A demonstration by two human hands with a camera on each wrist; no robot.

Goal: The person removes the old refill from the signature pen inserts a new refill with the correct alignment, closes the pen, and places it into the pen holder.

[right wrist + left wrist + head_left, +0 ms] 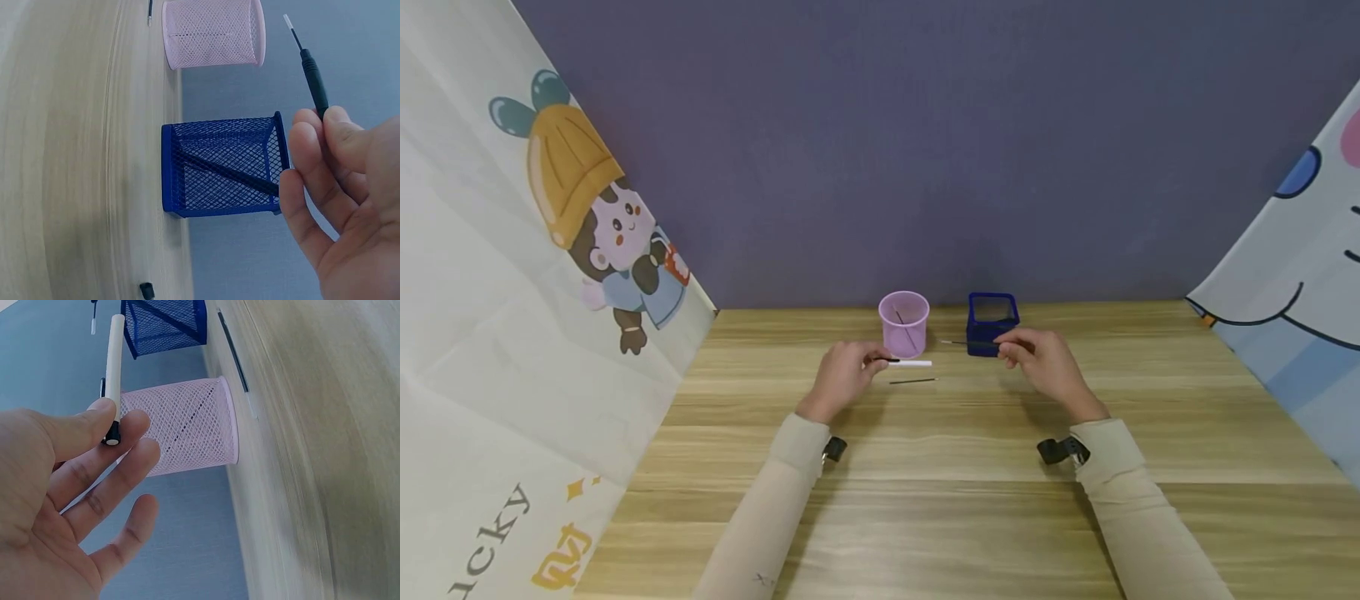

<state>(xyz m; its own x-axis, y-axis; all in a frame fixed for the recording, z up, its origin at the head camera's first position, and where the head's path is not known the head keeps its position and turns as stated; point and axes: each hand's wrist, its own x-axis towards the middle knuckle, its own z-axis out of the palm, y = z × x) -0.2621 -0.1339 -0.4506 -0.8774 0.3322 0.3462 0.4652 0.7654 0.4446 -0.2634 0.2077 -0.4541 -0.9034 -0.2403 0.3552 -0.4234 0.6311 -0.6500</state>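
Note:
My left hand pinches a white pen by its black end, between thumb and index finger, its other fingers loosely bent. The pen lies level in front of the pink mesh cup. With thumb and fingertips, my right hand grips a slim black tool that has a ridged handle, a thin shaft and a pale tip pointing left. This tool is held in front of the blue mesh holder. A thin dark pen refill rests on the table nearer me than the white pen.
A thin dark stick leans inside the pink cup. Inside the blue holder slants a thick dark pen. A small black piece shows at the right wrist view's lower edge. Behind the wooden table rises a dark blue-grey wall.

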